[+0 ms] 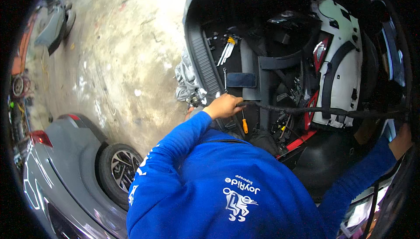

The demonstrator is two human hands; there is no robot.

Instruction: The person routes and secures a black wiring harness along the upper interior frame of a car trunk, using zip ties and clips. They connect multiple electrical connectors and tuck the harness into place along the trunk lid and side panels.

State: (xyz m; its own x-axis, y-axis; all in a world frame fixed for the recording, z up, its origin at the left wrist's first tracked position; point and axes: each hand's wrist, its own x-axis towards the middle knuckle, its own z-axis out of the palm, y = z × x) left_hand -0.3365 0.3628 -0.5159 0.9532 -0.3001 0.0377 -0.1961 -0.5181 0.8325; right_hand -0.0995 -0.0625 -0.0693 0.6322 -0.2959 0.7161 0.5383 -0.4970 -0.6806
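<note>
My left hand is closed around a long black wrapped cable, which stretches rightward across the open car's cargo area to the far side. My right hand reaches up at the far right edge, by the opening's frame; its fingers are too hidden to read. Below my left hand lies a screwdriver with an orange handle. A dark phone and a wrench lie just above it. A white panel with black parts sits to the right, beside red lamp pieces.
The cargo sill borders a concrete floor. Crumpled grey material lies outside it. A grey car stands at lower left, a scooter at upper left. Long white pieces and assorted hardware lie in the cargo area.
</note>
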